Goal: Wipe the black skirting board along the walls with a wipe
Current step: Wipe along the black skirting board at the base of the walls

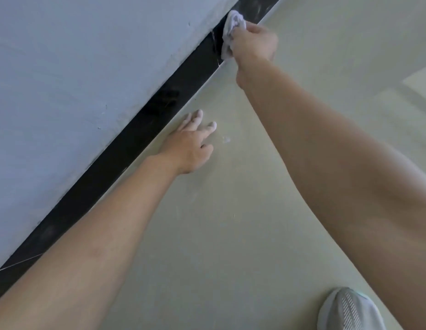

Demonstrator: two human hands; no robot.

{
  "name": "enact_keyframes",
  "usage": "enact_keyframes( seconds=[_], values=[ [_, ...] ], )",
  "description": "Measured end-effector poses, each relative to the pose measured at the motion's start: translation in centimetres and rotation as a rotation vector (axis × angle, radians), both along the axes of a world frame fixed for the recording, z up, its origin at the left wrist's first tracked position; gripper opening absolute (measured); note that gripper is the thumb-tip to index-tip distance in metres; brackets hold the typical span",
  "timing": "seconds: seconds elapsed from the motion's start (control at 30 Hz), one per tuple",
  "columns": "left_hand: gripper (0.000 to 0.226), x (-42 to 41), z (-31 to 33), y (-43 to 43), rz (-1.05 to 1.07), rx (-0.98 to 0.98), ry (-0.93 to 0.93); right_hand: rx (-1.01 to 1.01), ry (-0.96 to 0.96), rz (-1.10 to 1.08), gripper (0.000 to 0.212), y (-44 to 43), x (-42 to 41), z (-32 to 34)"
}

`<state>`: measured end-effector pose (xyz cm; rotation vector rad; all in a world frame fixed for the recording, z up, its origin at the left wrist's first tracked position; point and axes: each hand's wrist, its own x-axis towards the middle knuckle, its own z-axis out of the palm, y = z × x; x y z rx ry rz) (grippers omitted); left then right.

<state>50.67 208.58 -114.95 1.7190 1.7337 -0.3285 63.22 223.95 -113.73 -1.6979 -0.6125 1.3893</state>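
The black skirting board (pixel 126 148) runs diagonally from the bottom left to the top right, between a grey wall and a pale floor. My right hand (pixel 253 42) is at the upper right, shut on a crumpled white wipe (pixel 232 26) that presses against the board. A thin pale joint line crosses the board just left of the wipe. My left hand (pixel 191 144) rests flat on the floor beside the board, fingers spread, holding nothing.
The grey wall (pixel 76 67) fills the upper left. The pale green floor (pixel 231 234) takes up the rest. A grey shoe (pixel 349 310) stands at the bottom right. A brighter patch of floor lies at the right edge.
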Motion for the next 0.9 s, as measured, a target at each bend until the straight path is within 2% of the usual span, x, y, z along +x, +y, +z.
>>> enact_keyframes(
  seconds=[0.1,0.17,0.27,0.37,0.53,0.67,0.77,0.83,0.9],
  values=[
    [0.061,0.0,0.0,0.1,0.008,-0.013,0.021,0.054,-0.045,-0.043,0.027,2.6,2.4,-1.4],
    [0.062,0.2,0.2,0.3,0.008,-0.032,0.032,0.070,-0.081,-0.012,0.023,2.5,2.1,-1.9],
    [0.063,0.8,0.8,0.8,0.000,-0.068,0.075,0.035,0.006,0.085,0.012,-0.5,0.3,-3.0],
    [0.065,1.0,1.1,1.0,-0.017,-0.112,0.109,-0.044,0.094,0.170,0.010,-2.0,-0.8,-3.4],
    [0.067,0.6,0.8,1.0,-0.004,-0.118,0.104,-0.057,0.062,0.009,0.019,4.3,3.7,-1.6],
    [0.073,0.9,1.4,1.3,-0.014,-0.142,0.128,0.011,0.006,-0.077,0.014,7.0,5.8,-0.9],
    [0.073,1.3,2.1,1.9,-0.021,-0.185,0.173,-0.005,0.032,-0.005,0.010,4.9,3.6,-0.7],
    [0.072,1.8,2.2,2.0,0.001,-0.191,0.174,-0.032,0.057,0.094,0.012,2.9,2.4,-0.9],
    [0.070,2.3,2.1,2.0,0.017,-0.186,0.168,-0.085,0.121,0.196,0.006,1.3,2.1,-0.9]
  ],
)
